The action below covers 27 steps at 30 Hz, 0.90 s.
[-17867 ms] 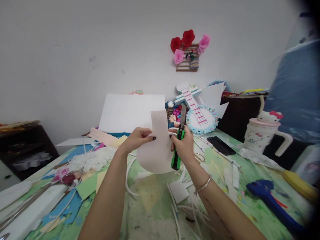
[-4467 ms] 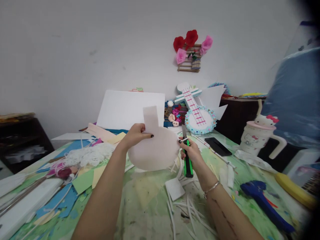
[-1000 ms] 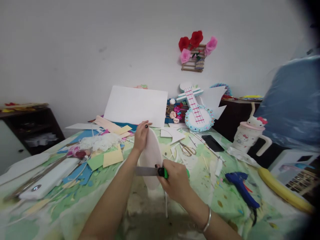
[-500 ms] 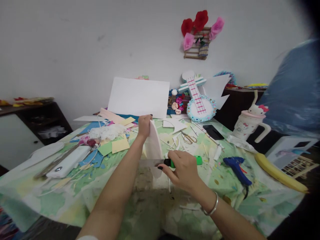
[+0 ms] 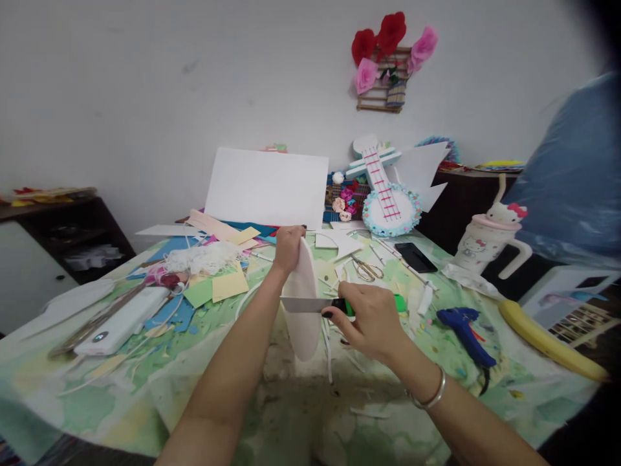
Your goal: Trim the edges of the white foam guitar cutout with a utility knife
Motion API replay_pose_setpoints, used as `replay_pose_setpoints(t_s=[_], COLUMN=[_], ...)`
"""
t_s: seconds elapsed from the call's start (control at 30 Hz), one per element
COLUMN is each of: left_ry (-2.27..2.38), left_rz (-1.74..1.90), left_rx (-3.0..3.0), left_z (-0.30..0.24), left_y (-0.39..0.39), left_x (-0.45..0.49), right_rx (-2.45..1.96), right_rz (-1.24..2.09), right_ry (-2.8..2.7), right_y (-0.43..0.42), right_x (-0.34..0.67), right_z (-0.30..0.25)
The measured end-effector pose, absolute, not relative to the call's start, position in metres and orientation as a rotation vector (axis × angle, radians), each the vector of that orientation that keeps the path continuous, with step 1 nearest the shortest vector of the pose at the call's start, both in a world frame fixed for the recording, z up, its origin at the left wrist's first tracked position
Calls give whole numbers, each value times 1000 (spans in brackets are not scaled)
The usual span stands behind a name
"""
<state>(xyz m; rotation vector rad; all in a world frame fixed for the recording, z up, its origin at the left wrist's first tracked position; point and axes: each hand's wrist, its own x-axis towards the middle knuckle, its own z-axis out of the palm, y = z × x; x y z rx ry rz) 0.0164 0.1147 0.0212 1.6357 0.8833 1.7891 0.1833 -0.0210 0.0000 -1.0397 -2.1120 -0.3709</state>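
My left hand [image 5: 290, 248] is closed on the upper end of a white foam board piece [image 5: 301, 333], which stands on edge with a rounded outline. In my right hand [image 5: 371, 317] is a utility knife [image 5: 310, 304] with a green and black handle. Its long blade points left and lies across the near face of the foam piece; whether it touches cannot be told. Thin white offcut strips [image 5: 328, 356] lie just right of the piece. Gold-handled scissors [image 5: 367, 268] rest on the table beyond my right hand.
Right of my hands lie a blue glue gun [image 5: 466, 333], a banana [image 5: 550, 340], a black phone [image 5: 415, 257] and a white tumbler [image 5: 482, 243]. To the left are a white power strip-like box [image 5: 123, 320] and paper scraps [image 5: 229, 285]. A paper-craft banjo [image 5: 391, 207] leans at the back.
My right hand and the knife have moved slightly right and up. The foam piece has shifted a little to the right, and more of its lower end shows. The view has tilted slightly.
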Motion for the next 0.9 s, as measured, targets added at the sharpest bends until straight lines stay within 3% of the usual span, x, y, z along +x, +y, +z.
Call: replay_pose_setpoints(t_s=[0.9], left_ry=[661], left_rz=[1711], left_rx=[1686], left_z=[27], left_y=[105], left_x=[10], right_rx=[-1098], right_rz=[-450], right_ry=[-2165], right_y=[-22], right_x=[192], right_z=[11])
